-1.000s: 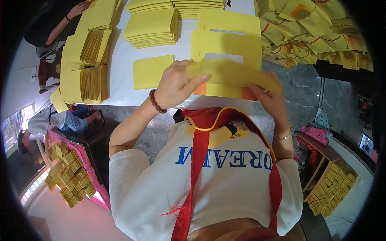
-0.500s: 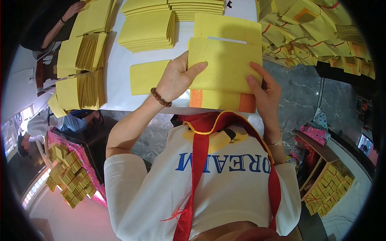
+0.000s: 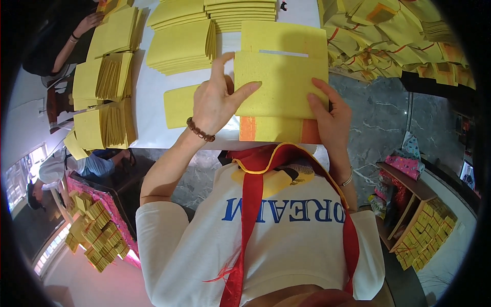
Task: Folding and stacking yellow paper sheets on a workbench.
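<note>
A folded sheet of yellow paper (image 3: 281,84) lies in front of me at the table's near edge, over more yellow paper with orange patches (image 3: 279,129). My right hand (image 3: 332,112) grips the folded sheet's right edge, thumb and index finger on top, the other fingers partly hidden. My left hand (image 3: 217,100), with a brown bead bracelet (image 3: 199,130), is at its left edge. The left thumb lies over the sheet and the index finger is stretched away from it at the edge. Left of that hand rests another folded yellow piece (image 3: 179,106).
Stacks of folded yellow paper (image 3: 181,46) stand on the white table (image 3: 148,94). More bundles (image 3: 102,79) line its left side. A yellow heap (image 3: 378,41) fills the far right. At the far left are another person's hand (image 3: 89,23) and, lower, a seated person (image 3: 61,166).
My left hand has loosened at the sheet's left edge, its index finger now raised and spread from the thumb. My right hand keeps its place on the right edge. The view has shifted slightly.
</note>
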Demonstrator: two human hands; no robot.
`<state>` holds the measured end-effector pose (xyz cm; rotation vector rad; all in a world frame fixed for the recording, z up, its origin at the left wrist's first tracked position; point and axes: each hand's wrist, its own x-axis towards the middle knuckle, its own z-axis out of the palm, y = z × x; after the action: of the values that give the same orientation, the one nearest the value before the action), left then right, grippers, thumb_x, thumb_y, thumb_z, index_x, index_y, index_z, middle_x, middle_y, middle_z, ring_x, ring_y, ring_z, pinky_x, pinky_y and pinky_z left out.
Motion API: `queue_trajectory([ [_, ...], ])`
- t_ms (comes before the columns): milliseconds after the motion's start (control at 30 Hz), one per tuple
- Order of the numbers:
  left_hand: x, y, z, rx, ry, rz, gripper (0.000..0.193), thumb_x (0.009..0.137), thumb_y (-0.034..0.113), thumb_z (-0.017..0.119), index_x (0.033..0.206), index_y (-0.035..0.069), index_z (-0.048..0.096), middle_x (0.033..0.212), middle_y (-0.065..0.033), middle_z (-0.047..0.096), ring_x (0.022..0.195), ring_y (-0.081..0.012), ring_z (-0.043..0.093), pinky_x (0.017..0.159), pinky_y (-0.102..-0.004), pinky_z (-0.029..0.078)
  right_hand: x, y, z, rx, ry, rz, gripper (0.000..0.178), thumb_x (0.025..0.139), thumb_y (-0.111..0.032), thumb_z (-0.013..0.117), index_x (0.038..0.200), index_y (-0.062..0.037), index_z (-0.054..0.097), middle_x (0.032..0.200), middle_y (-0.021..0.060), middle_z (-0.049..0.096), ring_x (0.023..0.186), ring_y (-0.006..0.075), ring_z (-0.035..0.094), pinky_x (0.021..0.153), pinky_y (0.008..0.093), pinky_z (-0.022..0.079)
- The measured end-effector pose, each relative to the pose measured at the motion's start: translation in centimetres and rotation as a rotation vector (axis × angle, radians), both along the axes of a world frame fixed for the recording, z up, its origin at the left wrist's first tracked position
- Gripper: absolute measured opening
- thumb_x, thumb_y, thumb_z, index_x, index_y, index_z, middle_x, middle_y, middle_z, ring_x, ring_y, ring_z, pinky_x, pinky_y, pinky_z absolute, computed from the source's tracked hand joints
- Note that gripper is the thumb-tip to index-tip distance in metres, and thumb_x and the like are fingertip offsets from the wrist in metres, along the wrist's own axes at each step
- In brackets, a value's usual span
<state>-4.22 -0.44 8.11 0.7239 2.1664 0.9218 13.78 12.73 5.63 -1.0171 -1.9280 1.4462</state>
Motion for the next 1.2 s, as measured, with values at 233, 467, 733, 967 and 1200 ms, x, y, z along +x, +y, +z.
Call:
queue_trajectory([
  [233, 2.6, 1.2, 2.0, 0.549, 0.789, -0.620, 0.055, 0.074, 0.020, 0.067, 0.123, 0.005, 0.047, 0.121, -0.0141, 0.051, 0.114, -0.0324, 0.044, 0.093, -0.0436, 0.034, -0.1, 0.1, 0.0, 0.029, -0.058, -0.005, 0.029, 0.079, -0.011, 0.062, 0.107, -0.0029, 0.062, 0.092, 0.0166, 0.067, 0.080, 0.0170, 0.064, 0.071, 0.0282, 0.048],
  [467, 4.7, 2.2, -0.9, 0.316, 0.691, -0.832, 0.071, 0.077, 0.042, 0.060, 0.130, 0.000, 0.039, 0.137, -0.0156, 0.036, 0.128, -0.0297, 0.031, 0.105, -0.0445, 0.022, 0.3, 0.4, -0.6, 0.123, -0.054, -0.001, 0.026, 0.080, -0.012, 0.060, 0.104, -0.0025, 0.063, 0.088, 0.0174, 0.066, 0.076, 0.0244, 0.065, 0.068, 0.0297, 0.049],
  [733, 4.3, 1.7, -2.4, 0.283, 0.777, -0.857, 0.066, 0.081, 0.047, 0.054, 0.128, 0.002, 0.042, 0.135, -0.0131, 0.039, 0.129, -0.0266, 0.030, 0.107, -0.0423, 0.014, -0.7, -0.7, 3.2, 0.914, -0.313, 0.304, 0.048, 0.083, -0.029, 0.058, 0.124, -0.0069, 0.048, 0.135, 0.0215, 0.036, 0.124, 0.0365, 0.035, 0.101, 0.0520, 0.022],
  [967, 2.2, 1.1, -4.4, 0.441, 0.196, -0.620, 0.049, 0.080, 0.010, 0.047, 0.128, 0.004, 0.041, 0.137, -0.0176, 0.034, 0.131, -0.0284, 0.028, 0.108, -0.0425, 0.017, -1.7, -1.4, 0.6, 0.695, -0.253, 0.592, 0.056, 0.090, -0.043, 0.039, 0.134, -0.0095, 0.038, 0.144, 0.0211, 0.019, 0.135, 0.0397, 0.014, 0.105, 0.0577, 0.005],
  [1200, 1.8, 0.6, -2.2, 0.680, 0.124, -0.334, 0.048, 0.083, 0.012, 0.055, 0.127, 0.002, 0.040, 0.136, -0.0180, 0.033, 0.128, -0.0325, 0.029, 0.105, -0.0427, 0.024, -1.9, -2.3, 0.0, 0.922, -0.513, 0.596, 0.049, 0.088, -0.039, 0.042, 0.132, -0.0171, 0.042, 0.143, 0.0199, 0.023, 0.133, 0.0408, 0.017, 0.103, 0.0625, 0.007],
])
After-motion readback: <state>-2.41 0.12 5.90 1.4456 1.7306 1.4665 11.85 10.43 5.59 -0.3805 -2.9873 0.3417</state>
